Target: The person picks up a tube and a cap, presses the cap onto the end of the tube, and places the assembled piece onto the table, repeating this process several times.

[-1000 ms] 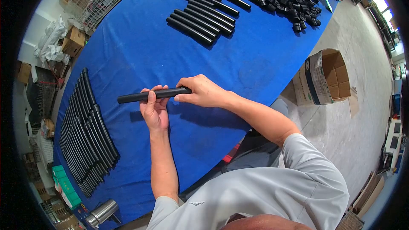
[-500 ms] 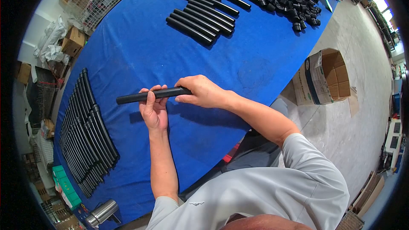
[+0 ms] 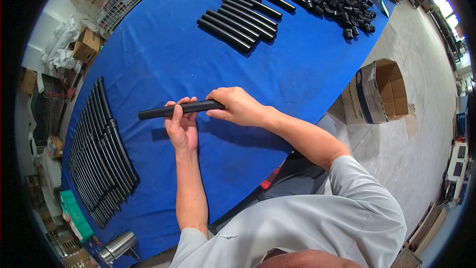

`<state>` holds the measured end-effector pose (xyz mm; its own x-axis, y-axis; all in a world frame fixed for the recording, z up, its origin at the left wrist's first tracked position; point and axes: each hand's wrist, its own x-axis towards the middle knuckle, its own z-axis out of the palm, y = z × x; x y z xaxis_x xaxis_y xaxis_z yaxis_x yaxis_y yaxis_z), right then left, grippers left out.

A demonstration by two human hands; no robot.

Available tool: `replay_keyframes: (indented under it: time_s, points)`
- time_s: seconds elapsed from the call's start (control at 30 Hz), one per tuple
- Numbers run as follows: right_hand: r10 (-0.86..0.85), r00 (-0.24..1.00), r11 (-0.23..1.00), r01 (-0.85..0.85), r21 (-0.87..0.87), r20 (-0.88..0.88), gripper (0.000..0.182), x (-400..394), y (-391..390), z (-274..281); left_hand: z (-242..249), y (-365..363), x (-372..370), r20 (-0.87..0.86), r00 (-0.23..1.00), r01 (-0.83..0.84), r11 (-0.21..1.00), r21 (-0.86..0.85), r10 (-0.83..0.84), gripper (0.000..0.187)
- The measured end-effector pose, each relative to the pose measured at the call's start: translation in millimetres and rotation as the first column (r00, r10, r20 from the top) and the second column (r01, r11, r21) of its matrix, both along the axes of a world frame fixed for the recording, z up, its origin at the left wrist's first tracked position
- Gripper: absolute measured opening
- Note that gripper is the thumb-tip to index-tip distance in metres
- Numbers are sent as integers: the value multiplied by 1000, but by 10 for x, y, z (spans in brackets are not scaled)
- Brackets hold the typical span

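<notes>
A black tube [image 3: 158, 112] is held almost level above the blue cloth, its left end sticking out free. My left hand [image 3: 182, 126] grips it near the middle from below, thumb in front and fingers behind. At the tube's right end, my right hand [image 3: 238, 105] is closed around it and hides that end, so I cannot see whether a cap is there. Further off on the cloth lie loose black tubes [image 3: 233, 26] in rows, beside a heap of small black caps [image 3: 342, 7].
Joined black tubes [image 3: 101, 154] lie side by side at the left of the blue-covered table [image 3: 148, 59]. A metal mug [image 3: 119, 246] and a green box [image 3: 75, 216] are at the near left. An open cardboard box [image 3: 377, 92] stands on the floor to the right.
Both hands keep the same grip on the tube. The whole scene has shifted very slightly in view; nothing was taken up or let go.
</notes>
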<state>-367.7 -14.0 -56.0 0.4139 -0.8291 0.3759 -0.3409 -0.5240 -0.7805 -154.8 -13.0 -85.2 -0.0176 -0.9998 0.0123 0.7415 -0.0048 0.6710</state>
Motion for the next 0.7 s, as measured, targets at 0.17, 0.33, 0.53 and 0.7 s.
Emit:
replay_keyframes:
  time_s: [0.17, 0.33, 0.53, 0.7]
  points:
    - [-110, 992, 963, 90, -253, -66, 34, 19, 30, -18, 24, -1, -23, 13, 1000, -2, 998, 62, 2, 16]
    - [-36, 999, 999, 37, 36, -40, 32, -12, 30, 49, -23, -11, 13, 32, 999, 26, 999, 34, -27, 17]
    - [-25, 1000, 995, 26, 98, -11, 33, -68, 8, 74, -23, -7, -1, 54, 998, 37, 999, 6, -37, 16]
    - [-57, 998, 998, 55, -33, -39, 28, -39, 43, 41, -7, 8, -1, 27, 999, 30, 1000, 1, -30, 19]
